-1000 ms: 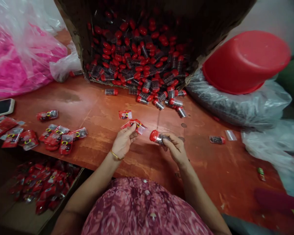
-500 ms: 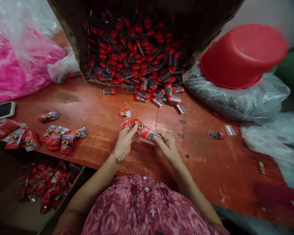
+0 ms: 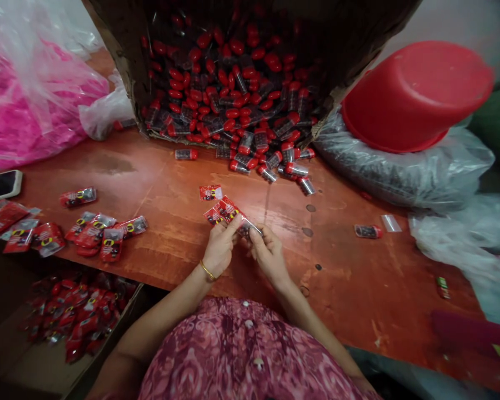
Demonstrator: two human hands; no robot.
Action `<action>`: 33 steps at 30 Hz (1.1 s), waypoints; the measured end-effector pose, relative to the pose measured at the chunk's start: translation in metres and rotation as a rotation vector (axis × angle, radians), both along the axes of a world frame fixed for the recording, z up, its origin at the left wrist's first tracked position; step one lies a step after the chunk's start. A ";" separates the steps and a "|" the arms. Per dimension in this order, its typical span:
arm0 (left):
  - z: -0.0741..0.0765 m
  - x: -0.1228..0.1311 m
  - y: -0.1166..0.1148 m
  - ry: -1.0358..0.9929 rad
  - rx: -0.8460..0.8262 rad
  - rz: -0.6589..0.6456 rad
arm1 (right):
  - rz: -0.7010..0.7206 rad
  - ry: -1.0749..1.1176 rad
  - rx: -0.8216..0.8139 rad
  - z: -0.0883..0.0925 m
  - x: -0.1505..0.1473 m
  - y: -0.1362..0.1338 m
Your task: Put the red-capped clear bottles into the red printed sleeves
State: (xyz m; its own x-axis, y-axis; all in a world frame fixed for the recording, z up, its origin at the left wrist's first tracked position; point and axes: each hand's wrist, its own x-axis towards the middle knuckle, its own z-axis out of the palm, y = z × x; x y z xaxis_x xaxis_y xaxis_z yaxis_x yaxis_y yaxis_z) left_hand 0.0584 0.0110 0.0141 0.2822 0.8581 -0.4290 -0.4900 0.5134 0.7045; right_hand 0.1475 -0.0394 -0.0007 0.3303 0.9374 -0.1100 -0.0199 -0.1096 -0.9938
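In front of my body, both hands are closed around one small clear tube (image 3: 253,227) with dark contents. My left hand (image 3: 220,244) pinches it at its red end, together with red printed cards (image 3: 225,209) that fan out beyond the fingers. My right hand (image 3: 270,254) grips the clear end between thumb and fingers. How the tube and the cards fit together is partly hidden by my fingers. Just beyond the cards, one more red printed card (image 3: 210,192) lies flat on the wooden table (image 3: 162,183).
A tipped cardboard box (image 3: 127,72) spills many red-capped tubes (image 3: 245,143) at the back. Carded packs (image 3: 111,244) lie left, above a box of packs (image 3: 77,311). A phone (image 3: 2,186) sits far left. An upturned red tub (image 3: 416,94) rests on a plastic bag (image 3: 408,172) at right.
My right hand has moved left and closer to my left hand, and the tube has shifted left with it. More of the red cards now shows past my left fingers.
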 end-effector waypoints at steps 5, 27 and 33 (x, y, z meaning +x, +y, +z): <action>-0.008 0.005 -0.004 0.053 0.134 -0.052 | -0.087 0.002 0.034 0.002 -0.009 0.008; 0.006 -0.094 0.036 0.011 -0.033 0.467 | -0.204 -1.146 -0.007 -0.003 0.103 0.105; 0.002 -0.136 0.048 0.058 0.109 0.945 | -0.121 -1.416 -0.169 -0.022 0.151 0.122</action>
State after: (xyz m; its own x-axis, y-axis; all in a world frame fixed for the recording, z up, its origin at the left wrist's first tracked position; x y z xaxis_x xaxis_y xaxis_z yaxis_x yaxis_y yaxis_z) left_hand -0.0774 0.0592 0.0158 -0.5677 0.7566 -0.3244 -0.6313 -0.1471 0.7615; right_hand 0.2983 0.0821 -0.0229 0.3297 0.9052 0.2681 0.9418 -0.2959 -0.1594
